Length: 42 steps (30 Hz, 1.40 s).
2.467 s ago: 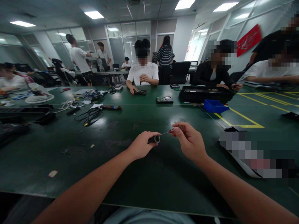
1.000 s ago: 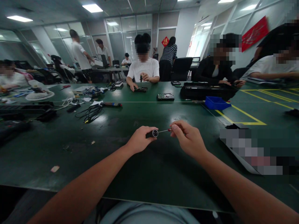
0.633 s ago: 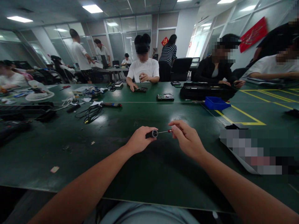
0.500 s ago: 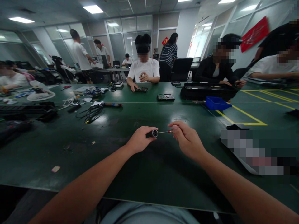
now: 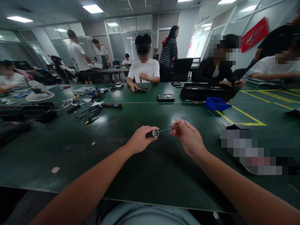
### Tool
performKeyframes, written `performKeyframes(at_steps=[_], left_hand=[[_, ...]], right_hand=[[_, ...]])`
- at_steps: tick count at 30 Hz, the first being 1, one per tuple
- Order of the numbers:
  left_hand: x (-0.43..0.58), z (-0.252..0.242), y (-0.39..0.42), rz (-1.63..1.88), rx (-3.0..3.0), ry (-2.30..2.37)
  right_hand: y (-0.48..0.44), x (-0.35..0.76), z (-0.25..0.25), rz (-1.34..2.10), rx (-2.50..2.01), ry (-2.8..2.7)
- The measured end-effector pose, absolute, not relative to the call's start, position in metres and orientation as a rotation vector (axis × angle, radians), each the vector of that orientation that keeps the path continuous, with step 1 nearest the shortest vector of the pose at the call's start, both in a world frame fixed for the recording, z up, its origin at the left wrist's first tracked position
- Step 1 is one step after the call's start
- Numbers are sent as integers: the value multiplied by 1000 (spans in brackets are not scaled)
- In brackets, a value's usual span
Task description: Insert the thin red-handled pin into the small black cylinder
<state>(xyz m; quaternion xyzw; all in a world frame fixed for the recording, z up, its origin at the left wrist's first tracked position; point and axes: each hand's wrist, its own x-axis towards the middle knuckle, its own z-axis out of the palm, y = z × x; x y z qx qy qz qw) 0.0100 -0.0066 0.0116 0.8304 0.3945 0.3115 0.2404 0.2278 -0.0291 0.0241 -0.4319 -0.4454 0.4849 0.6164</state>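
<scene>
My left hand (image 5: 140, 139) is closed around a small dark cylinder (image 5: 149, 134) with a pale round rim facing me. What kind of thing the cylinder is, I cannot tell. My right hand (image 5: 189, 137) grips a screwdriver (image 5: 164, 129) by its reddish handle, mostly hidden behind the fingers. Its thin metal shaft points left, and the tip meets the cylinder's open round end. Both hands are raised just over the near part of the green table (image 5: 150, 175).
Ahead lie a hard drive (image 5: 166, 97), a blue bin (image 5: 217, 103), a long black casing (image 5: 208, 91) and a corded tool (image 5: 112, 105). A blurred-out item (image 5: 248, 153) rests at my right. Across the table a person (image 5: 144, 70) handles a dark part.
My right hand has turned and lifted slightly, so the screwdriver's shaft now slants up to the right. The left hand has kept its place. Across the table, a co-worker's tool has come upright over the part.
</scene>
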Motion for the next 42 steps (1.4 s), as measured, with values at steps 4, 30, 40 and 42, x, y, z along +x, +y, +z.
performKeyframes(at_steps=[4,30,40,42], left_hand=[[11,13,-8,825,2262,1113],[10,7,-5,753,2483,1107],[11,8,-5,703,2442,1187],[11,9,-5,699,2431,1200]], right_hand=[[-26,228,24,1177,-984,-924],[-50,231,42,323,-1179,-1923],[-50,233,43,185,-1193,-1917],[-50,233,43,217,-1194,-1885]])
